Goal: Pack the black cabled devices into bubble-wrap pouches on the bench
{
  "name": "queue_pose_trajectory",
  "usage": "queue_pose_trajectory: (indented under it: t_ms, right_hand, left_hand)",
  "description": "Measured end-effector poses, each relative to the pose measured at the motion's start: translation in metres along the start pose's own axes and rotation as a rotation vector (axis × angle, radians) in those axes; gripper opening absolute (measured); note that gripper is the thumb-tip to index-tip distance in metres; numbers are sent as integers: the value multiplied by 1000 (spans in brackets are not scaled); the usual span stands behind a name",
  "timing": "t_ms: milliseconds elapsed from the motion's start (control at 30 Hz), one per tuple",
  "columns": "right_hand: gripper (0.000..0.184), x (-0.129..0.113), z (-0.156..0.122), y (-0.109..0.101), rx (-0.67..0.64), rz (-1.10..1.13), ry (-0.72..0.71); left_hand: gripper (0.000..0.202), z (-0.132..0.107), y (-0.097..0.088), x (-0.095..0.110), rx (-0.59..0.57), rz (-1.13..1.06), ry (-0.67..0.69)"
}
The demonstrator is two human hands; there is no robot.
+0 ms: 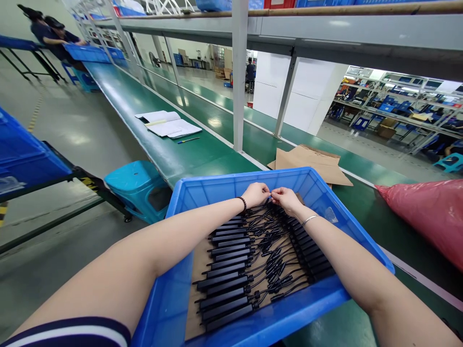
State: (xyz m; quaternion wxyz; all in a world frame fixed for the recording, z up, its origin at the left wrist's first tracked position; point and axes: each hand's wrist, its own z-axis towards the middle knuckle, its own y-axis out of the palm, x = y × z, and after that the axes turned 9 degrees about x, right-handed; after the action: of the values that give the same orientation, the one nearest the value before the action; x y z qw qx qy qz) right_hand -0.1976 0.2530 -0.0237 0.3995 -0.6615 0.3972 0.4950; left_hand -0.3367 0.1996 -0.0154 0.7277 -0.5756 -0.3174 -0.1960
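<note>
Both hands meet over the far end of a blue plastic bin [361, 250]. My left hand [256, 194] has its fingertips pinched together, and my right hand [285, 200] pinches right beside them. Whatever sits between the fingertips is too small to make out. Below, black slim rectangular units with cables [227, 284] lie in a row along the bin's left side. A second row of black units [313, 250] lines the right side, partly covered by my right forearm. Their thin black cables [275, 262] with plug ends run into the middle, over a brown cardboard sheet [195, 289].
The bin stands on a green workbench [213, 156]. Farther along are open papers [170, 126] and a pen [188, 140]. Flattened cardboard [311, 164] and a red bag [430, 217] lie to the right. A turquoise stool [133, 180] stands left; a white post [239, 77] rises behind the bin.
</note>
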Motion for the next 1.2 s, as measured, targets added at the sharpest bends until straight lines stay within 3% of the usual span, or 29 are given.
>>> queue_pose_trajectory:
  t_ms: [267,600,767,967,1200]
  right_hand:
    - [8,3,3,-5,-26,-276,-129]
    - [15,-1,1,0,8,-598,-163]
    - [23,7,4,3,-9,-593,-91]
    - [24,8,15,-7,10,-484,-70]
    - [20,1,23,-19,45,-418,-72]
  left_hand:
    - [18,-2,1,0,-60,-53,-60]
    - [19,7,-6,-3,-143,-37,10]
    - [20,9,-8,-5,-157,-90,33]
    - [32,3,-3,-1,-89,-107,32]
    - [22,3,2,-6,-75,-15,24]
